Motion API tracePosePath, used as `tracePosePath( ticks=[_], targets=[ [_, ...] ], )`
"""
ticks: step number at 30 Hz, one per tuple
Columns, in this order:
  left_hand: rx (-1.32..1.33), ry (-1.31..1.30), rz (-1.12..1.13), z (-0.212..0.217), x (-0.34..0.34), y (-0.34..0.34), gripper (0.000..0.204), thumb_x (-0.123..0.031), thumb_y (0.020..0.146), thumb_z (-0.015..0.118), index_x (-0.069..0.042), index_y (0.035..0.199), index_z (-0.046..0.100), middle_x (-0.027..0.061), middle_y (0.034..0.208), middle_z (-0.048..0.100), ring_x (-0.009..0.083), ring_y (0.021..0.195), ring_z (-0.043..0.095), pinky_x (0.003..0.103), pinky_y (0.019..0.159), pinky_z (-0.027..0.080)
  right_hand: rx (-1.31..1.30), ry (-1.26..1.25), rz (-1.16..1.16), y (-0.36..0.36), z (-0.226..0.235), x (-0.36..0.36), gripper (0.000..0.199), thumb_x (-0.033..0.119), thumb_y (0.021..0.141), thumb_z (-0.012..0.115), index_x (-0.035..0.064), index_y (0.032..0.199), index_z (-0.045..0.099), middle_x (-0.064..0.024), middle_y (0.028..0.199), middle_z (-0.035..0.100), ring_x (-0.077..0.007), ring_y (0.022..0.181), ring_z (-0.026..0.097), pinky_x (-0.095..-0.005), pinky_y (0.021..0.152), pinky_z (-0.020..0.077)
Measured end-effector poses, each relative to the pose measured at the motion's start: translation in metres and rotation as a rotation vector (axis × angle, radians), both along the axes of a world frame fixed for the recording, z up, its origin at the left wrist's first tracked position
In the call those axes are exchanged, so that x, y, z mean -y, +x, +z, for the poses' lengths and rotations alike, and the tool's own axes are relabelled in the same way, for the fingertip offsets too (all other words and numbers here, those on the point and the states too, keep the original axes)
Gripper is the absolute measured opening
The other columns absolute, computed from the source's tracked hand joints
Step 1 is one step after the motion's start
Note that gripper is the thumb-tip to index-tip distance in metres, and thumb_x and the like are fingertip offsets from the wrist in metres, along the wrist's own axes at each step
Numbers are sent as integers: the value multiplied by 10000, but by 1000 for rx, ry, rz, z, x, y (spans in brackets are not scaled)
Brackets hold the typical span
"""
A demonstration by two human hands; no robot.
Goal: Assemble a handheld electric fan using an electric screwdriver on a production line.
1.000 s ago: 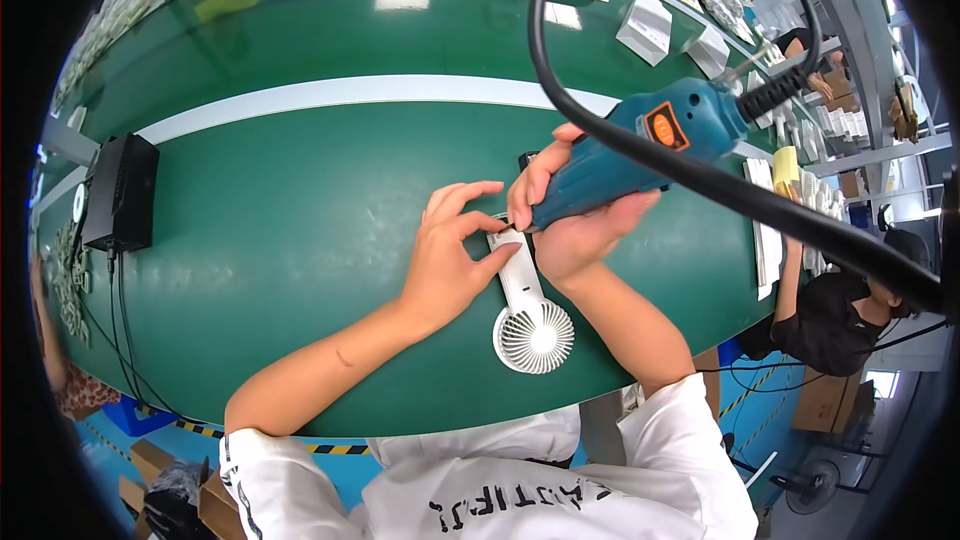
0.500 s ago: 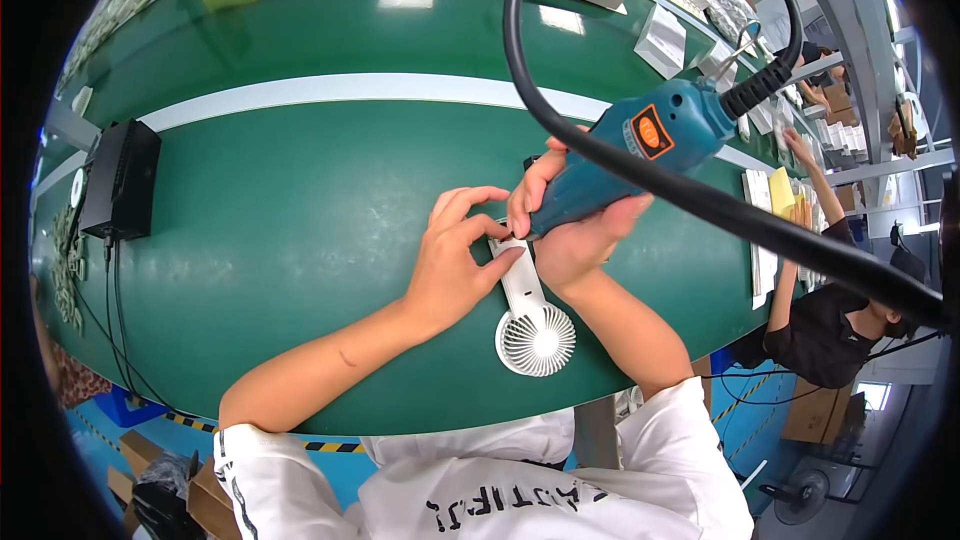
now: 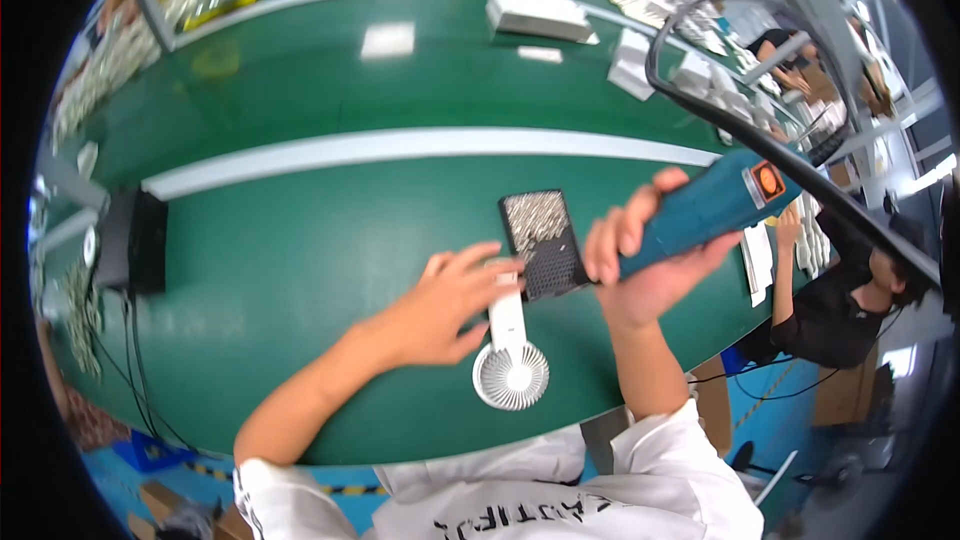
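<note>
A white handheld fan (image 3: 510,375) lies on the green bench in front of me, its round head toward me and its handle pointing away. My left hand (image 3: 447,302) is at the far end of the handle, fingers spread and thumb apart, slightly blurred; I cannot tell whether the fingertips touch it. My right hand (image 3: 660,270) is wrapped around a teal electric screwdriver (image 3: 705,210), raised to the right of the fan. A black screw tray (image 3: 553,275) sits just beyond the fan, its far part covered with many small screws. The screwdriver's tip is hidden or blurred.
A thick black cable (image 3: 760,145) loops from the screwdriver across the upper right. At the left stands a black box (image 3: 138,240) with wires. White boxes (image 3: 540,15) lie beyond the pale divider strip (image 3: 430,142). A co-worker (image 3: 830,325) in black sits at the right.
My right hand has lifted the screwdriver off the fan and moved right, uncovering the screw tray. My left fingers have loosened from the handle's end. The whole view has shifted a little.
</note>
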State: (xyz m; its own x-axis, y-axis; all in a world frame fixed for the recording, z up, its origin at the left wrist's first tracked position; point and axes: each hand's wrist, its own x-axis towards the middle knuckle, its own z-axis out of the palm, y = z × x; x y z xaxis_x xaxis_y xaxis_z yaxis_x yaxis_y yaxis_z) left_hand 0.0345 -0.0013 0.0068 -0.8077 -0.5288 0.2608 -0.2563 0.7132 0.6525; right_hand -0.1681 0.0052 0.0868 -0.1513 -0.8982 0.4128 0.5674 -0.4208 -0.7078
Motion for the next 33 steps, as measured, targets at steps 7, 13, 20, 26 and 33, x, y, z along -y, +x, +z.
tracePosePath(
  ticks=[7, 13, 20, 26, 33],
  targets=[
    [507, -206, -128, 48, -11, 29, 398, -283, 754, 720, -103, 1085, 592, 85, 1062, 532, 251, 1077, 480, 446, 960, 345, 156, 221, -344, -80, -42, -30, 685, 692, 913, 189, 85, 1067, 467, -13, 556, 397, -130, 318, 347, -276, 303, 318],
    [492, 254, 195, 97, 27, 71, 410, -259, 814, 696, -6, 1083, 518, 185, 1008, 594, 349, 954, 579, 394, 839, 453, 314, 298, -258, -84, -56, -38, 694, 717, 894, 183, 94, 1034, 454, -20, 547, 393, -142, 320, 357, -295, 310, 334],
    [263, 11, 216, 44, 212, -74, 425, -328, 887, 613, 4, 1103, 456, 218, 932, 580, 326, 873, 581, 395, 770, 451, 312, 343, -207, -92, -65, -42, 706, 734, 880, 189, 86, 1029, 428, -34, 542, 397, -158, 323, 374, -300, 315, 349],
    [283, -105, 493, -7, 292, -193, 436, -354, 877, 613, 2, 1093, 485, 224, 1035, 608, 387, 956, 588, 460, 790, 465, 316, 389, -292, -81, -66, -40, 685, 719, 890, 186, 89, 1028, 419, -29, 558, 401, -151, 326, 366, -301, 318, 348],
    [49, -354, 571, -18, 188, -226, 693, -486, 829, 600, -28, 1318, 424, 230, 1361, 384, 398, 1260, 353, 543, 989, 314, 352, 323, -384, -91, -61, -38, 663, 690, 912, 181, 90, 1040, 429, -25, 557, 398, -145, 323, 358, -292, 310, 334]
  ],
)
